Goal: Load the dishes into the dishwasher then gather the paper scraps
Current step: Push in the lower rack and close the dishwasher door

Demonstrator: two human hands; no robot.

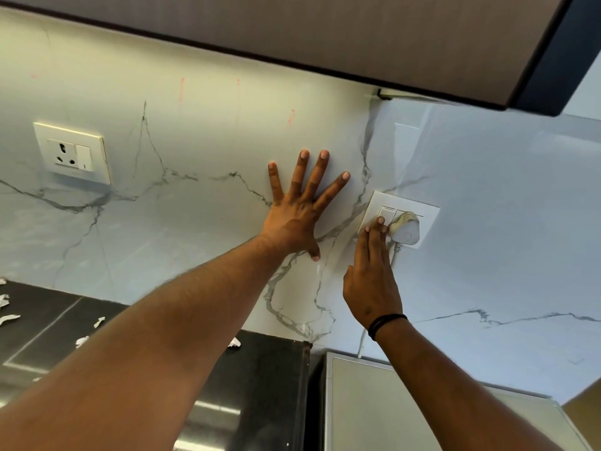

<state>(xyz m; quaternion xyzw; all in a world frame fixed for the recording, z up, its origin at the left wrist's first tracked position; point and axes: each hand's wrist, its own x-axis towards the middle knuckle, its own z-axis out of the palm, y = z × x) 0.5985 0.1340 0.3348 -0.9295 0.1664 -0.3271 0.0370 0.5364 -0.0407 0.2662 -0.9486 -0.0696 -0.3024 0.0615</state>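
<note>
Pressing flat against the marble-veined wall [201,131], the left hand [297,209] has its fingers spread wide and straight, the thumb pointing down toward the worktop [253,379], and it holds nothing. The right hand [370,281] reaches up just beside it with its fingers straight and held together, the fingertips [379,222] touching the switch on a white wall socket plate [419,216]; a black band [385,323] circles that wrist. A white plug [405,231] sits in the same plate just right of the fingertips, and its cord [394,255] hangs down behind the hand. A second white socket plate [73,153] is mounted well apart on the left stretch of wall, with nothing plugged into it. A dark cabinet underside [325,30] runs across the top of the view. The paper scraps [83,341] lie scattered on the dark worktop at lower left, several small white torn pieces spaced apart, with another piece [234,343] near the wall just right of the left forearm; neither hand touches any of them. Below the right arm, set against the worktop's right end, is the flat grey-white top of an appliance [367,405]; whether it is the dishwasher cannot be told. No dishes can be made out.
</note>
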